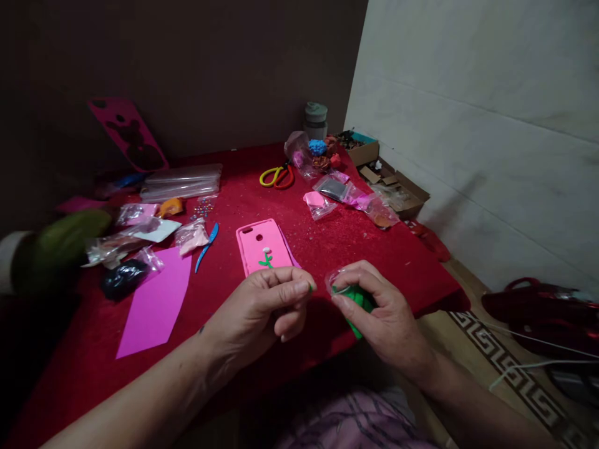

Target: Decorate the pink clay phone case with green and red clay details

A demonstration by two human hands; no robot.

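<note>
My left hand (271, 302) is closed in a pinch over the near edge of the red table (365, 249), with a tiny bit of green clay at its fingertips. My right hand (374, 308) is wrapped round a small clear plastic bag of green clay (356, 298). Just beyond my hands lies a pink phone case (262, 244) with a small clay flower on a green stem (266, 257) stuck to it.
A pink paper sheet (154, 302), a blue modelling tool (207, 245), yellow and red scissors (277, 176), several clay bags, a stack of clear bags (182, 181) and cardboard boxes (397, 187) lie around. A white wall stands on the right.
</note>
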